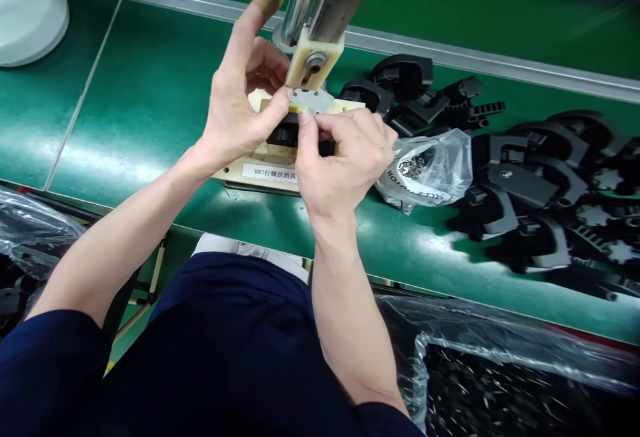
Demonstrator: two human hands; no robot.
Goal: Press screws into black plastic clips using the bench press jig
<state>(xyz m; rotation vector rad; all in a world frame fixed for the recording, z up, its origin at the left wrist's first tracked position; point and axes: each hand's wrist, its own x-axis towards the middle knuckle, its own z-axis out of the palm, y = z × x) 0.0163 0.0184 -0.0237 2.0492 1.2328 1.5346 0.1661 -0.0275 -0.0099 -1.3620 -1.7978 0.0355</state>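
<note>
My left hand (245, 90) is at the left side of a cream-coloured fixture (235, 173) with a printed label. Its fingers are apart, a brownish cover is on one raised fingertip, and the thumb tip touches near a grey metal plate (313, 99). My right hand (345, 150) is closed in a pinch at the front of that plate; what lies between thumb and forefinger is too small to make out. A black part (284, 133) sits in the fixture between the hands, partly hidden. Just above them hangs a cream block (315, 60) with a bolt, on a metal column.
Right of the fixture lies a clear plastic bag (425, 170) of small shiny metal pieces. Black moulded parts (520, 183) are heaped across the green bench (150, 77). A white round object (30, 10) stands far left. Below the bench edge is a plastic-lined container (420, 370) of dark pieces.
</note>
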